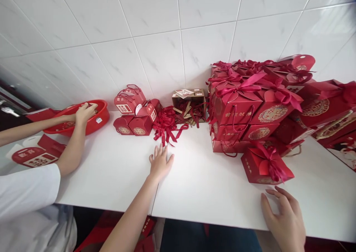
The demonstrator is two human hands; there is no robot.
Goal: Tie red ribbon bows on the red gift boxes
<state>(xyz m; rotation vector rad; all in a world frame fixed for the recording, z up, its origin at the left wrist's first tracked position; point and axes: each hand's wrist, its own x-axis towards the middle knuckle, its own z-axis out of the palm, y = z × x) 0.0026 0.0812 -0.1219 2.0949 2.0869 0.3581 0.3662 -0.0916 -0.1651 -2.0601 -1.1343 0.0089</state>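
Observation:
My left hand reaches over the white table with its fingers spread, its fingertips close to a heap of red ribbons. Whether it touches a ribbon end I cannot tell. My right hand is at the table's front edge, fingers curved and apart, holding nothing. Just beyond it sits a red gift box tied with a ribbon bow. Behind that box rises a stack of red gift boxes with bows and gold prints.
A small cardboard box of tags stands against the tiled wall. Several red boxes are left of the ribbons. At far left, a co-worker's hands are over a red plastic basin, with a flattened red box nearby.

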